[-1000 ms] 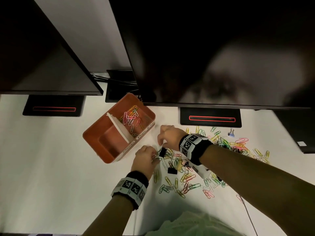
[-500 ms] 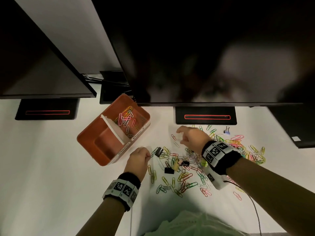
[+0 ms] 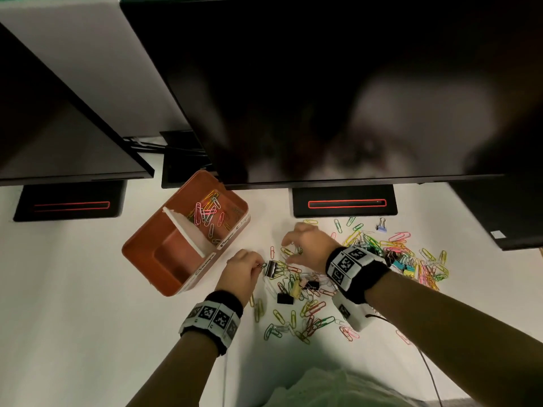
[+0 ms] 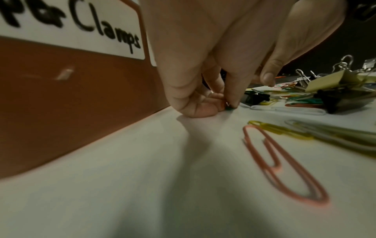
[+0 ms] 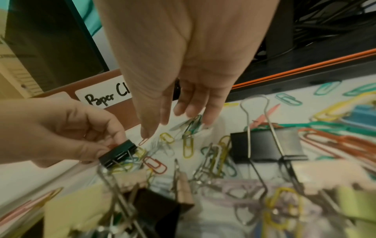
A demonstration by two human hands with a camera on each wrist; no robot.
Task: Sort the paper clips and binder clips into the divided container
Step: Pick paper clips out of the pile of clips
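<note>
The orange divided container (image 3: 141,251) stands on the white desk, with coloured paper clips (image 3: 210,212) in its far compartment; I see nothing in the near one. My left hand (image 3: 258,265) pinches a small black binder clip (image 3: 271,268) just right of the container. The right wrist view shows the same left hand (image 5: 109,145) and binder clip (image 5: 118,153). My right hand (image 3: 289,245) hovers with straight fingers (image 5: 146,132) over loose paper clips (image 5: 191,124), holding nothing. The mixed clip pile (image 3: 308,292) spreads to the right.
Two dark monitors overhang the desk, with black stands (image 3: 345,201) behind the pile. The container's wall labels read "Paper Cl…" (image 5: 105,96) and "Clamps" (image 4: 81,29). A large black binder clip (image 5: 264,145) and pastel ones lie nearby. A cable (image 3: 429,368) trails at front right.
My right hand left the left hand's side, swung right, and now hangs over the pile's left part with fingers straightened. The left hand keeps its pinch on the black binder clip.
</note>
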